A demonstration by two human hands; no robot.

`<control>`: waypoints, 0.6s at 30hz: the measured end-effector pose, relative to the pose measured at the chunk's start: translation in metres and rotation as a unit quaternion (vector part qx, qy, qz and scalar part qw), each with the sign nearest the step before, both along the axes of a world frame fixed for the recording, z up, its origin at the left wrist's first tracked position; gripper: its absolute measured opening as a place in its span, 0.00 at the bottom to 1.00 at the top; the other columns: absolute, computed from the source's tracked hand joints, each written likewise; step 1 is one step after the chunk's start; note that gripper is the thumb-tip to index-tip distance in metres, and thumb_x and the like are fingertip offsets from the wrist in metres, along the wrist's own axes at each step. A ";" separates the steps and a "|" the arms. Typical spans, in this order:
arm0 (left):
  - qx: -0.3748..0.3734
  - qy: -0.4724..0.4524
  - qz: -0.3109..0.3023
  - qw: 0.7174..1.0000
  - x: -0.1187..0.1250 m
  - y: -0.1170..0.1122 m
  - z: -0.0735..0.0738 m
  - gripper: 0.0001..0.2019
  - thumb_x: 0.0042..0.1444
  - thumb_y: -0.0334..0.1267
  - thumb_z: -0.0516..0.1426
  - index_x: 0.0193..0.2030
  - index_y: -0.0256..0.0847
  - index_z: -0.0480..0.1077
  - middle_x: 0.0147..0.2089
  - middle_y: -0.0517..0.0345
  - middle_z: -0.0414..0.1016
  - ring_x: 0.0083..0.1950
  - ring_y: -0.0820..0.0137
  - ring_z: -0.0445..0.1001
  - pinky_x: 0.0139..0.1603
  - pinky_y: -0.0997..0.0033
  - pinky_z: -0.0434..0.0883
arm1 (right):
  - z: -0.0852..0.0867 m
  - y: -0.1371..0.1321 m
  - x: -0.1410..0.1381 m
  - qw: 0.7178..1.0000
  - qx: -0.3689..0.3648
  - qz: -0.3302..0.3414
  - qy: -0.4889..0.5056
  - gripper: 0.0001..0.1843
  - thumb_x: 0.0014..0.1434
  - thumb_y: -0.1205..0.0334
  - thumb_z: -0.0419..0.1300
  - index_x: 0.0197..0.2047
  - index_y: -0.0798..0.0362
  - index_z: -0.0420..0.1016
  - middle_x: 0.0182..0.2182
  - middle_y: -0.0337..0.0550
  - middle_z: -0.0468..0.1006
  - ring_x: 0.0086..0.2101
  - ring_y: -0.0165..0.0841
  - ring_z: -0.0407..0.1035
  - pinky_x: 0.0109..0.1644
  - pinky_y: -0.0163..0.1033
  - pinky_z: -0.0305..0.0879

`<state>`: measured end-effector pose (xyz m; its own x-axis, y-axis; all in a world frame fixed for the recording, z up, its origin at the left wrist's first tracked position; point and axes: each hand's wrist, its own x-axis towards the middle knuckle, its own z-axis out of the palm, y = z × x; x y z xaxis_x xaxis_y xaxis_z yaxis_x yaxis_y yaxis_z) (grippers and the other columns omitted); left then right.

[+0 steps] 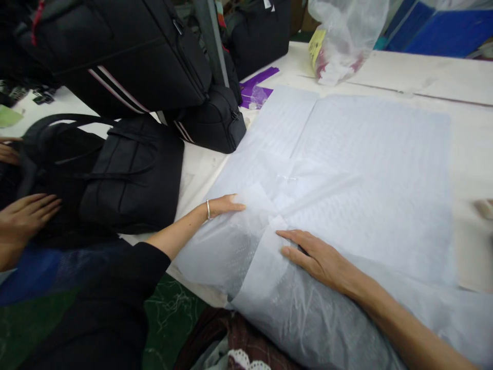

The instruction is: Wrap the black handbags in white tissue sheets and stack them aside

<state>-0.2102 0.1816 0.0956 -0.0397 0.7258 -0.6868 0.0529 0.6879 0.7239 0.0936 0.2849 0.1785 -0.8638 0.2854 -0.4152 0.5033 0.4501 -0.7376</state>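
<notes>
At the far left, well apart from the wearer's grip, a co-worker's hand (pixel 26 223) touches dark material beside a black bag with handles (pixel 131 169). Nearer, beyond and to the left of the left hand, a large black bag with pale stripes (pixel 127 61) tilts above a smaller striped black bag (pixel 210 121). The left hand (pixel 225 204), with a bangle (pixel 208 209) at its wrist, reaches onto the translucent plastic sheeting (pixel 377 190); its fingers are extended, but whether they pinch the film I cannot tell. Purple strips (pixel 256 85) lie beyond that hand. The sheeting lies under and between both hands, spreading flat beyond them and bunching towards the body. The right hand (pixel 311 254) is unclenched, fingers and thumb stretched out over the sheeting, just right of and closer to the body than the left. Beyond it stands a clear plastic bag (pixel 350 36) with a yellow label; farther right is something blue (pixel 435 31).
</notes>
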 end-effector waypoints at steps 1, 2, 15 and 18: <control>0.011 -0.037 0.022 0.999 0.003 0.000 -0.001 0.34 0.43 0.56 0.65 0.54 0.39 0.68 0.49 0.52 0.79 0.47 0.62 0.76 0.46 0.65 0.72 | 0.000 0.000 0.000 1.000 -0.001 0.001 0.001 0.32 0.66 0.37 0.48 0.64 0.47 0.66 0.61 0.47 0.68 0.59 0.45 0.63 0.65 0.57 0.56; 0.022 -0.051 0.042 0.998 0.003 0.000 -0.003 0.33 0.42 0.54 0.66 0.53 0.38 0.68 0.48 0.52 0.79 0.46 0.63 0.76 0.45 0.65 0.73 | 0.001 0.001 0.000 1.000 0.000 0.002 0.001 0.32 0.66 0.37 0.48 0.65 0.47 0.65 0.61 0.47 0.68 0.59 0.45 0.63 0.65 0.57 0.57; 0.026 0.306 -0.130 0.943 -0.028 0.053 -0.008 0.24 0.61 0.51 0.52 0.59 0.37 0.64 0.48 0.53 0.77 0.48 0.67 0.72 0.50 0.74 0.66 | 0.004 0.002 -0.002 1.000 0.001 0.008 0.011 0.31 0.67 0.39 0.49 0.65 0.48 0.65 0.60 0.47 0.69 0.58 0.44 0.64 0.63 0.54 0.59; 0.005 0.257 -0.181 0.949 -0.010 0.081 -0.020 0.23 0.53 0.56 0.59 0.43 0.35 0.74 0.40 0.54 0.80 0.44 0.66 0.74 0.46 0.75 0.68 | 0.006 0.002 -0.003 1.000 -0.001 0.006 0.008 0.32 0.66 0.39 0.49 0.65 0.48 0.64 0.61 0.48 0.68 0.58 0.45 0.63 0.63 0.55 0.58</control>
<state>-0.2203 0.2628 0.0758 -0.1138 0.7619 -0.6376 0.6323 0.5506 0.5450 0.0907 0.2867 0.1844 -0.8735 0.2743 -0.4021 0.4863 0.4537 -0.7468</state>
